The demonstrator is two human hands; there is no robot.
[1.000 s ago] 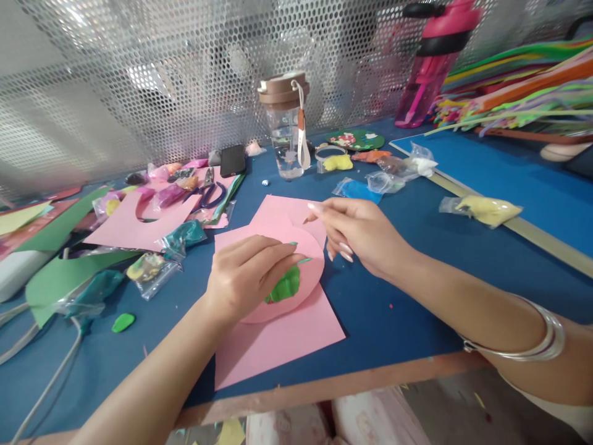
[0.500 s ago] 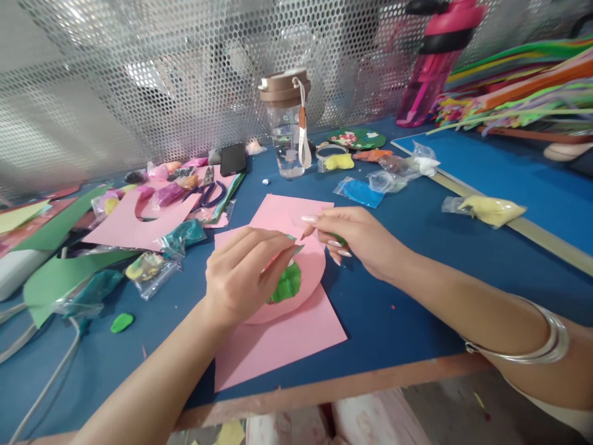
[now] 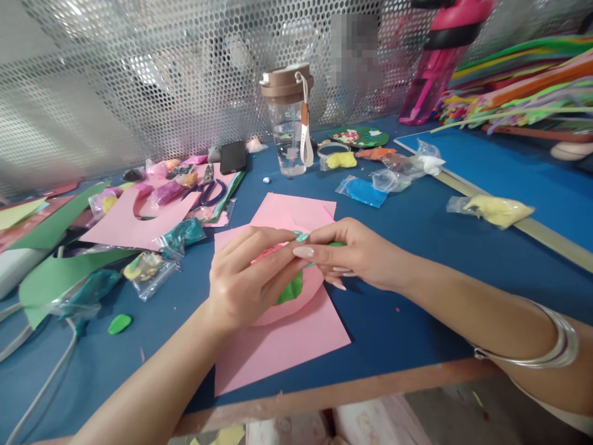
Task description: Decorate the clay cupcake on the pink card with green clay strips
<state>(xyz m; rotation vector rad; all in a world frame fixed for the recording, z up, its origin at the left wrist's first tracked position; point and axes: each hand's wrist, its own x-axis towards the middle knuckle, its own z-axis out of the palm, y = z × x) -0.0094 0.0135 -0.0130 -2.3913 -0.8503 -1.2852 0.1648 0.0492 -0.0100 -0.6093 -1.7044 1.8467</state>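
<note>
Over a pink paper cutout, my left hand [image 3: 248, 272] and my right hand [image 3: 354, 253] meet at the fingertips. My left thumb and fingers are pinched together; whatever is between them is too small or hidden. In the curled fingers of my right hand a bit of green clay [image 3: 337, 245] shows. Below the hands, a flattened green clay patch [image 3: 291, 289] lies on the rounded pink cutout [image 3: 303, 304], with some red-pink clay partly covered by my left fingers. The cutout rests on pink paper sheets [image 3: 282, 358].
Leftward lie a green clay piece [image 3: 120, 324], bagged teal clay [image 3: 183, 236], scissors [image 3: 210, 190] and paper scraps. A tumbler [image 3: 288, 133] stands behind the sheets. Bagged blue clay [image 3: 362, 191] and yellow clay [image 3: 498, 210] are to the right, near a blue board [image 3: 523, 179].
My right hand has moved slightly down and in, so its fingertips now meet those of my left hand. Earlier there was a small gap between them. The clay patch is more covered now.
</note>
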